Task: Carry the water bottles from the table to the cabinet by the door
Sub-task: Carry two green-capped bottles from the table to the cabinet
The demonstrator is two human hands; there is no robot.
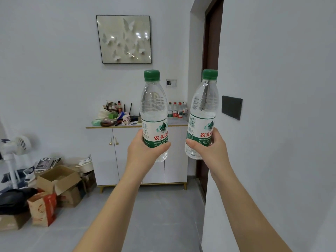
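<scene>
Left hand [145, 151]: fingers wrapped round upright bottle [154, 113]
Right hand [212, 148]: clutching second bottle [203, 113], tilted slightly
Cabinet [145, 160]: mid-frame, straight ahead, behind both bottles

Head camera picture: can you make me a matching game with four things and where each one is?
Things:
1. left hand
2. butterfly picture
3. red-capped bottles
4. open box

Places:
A. on the floor
B. round a green-capped bottle
C. on the cabinet
D. on the wall

Pairs: 1-B, 2-D, 3-C, 4-A.
</scene>
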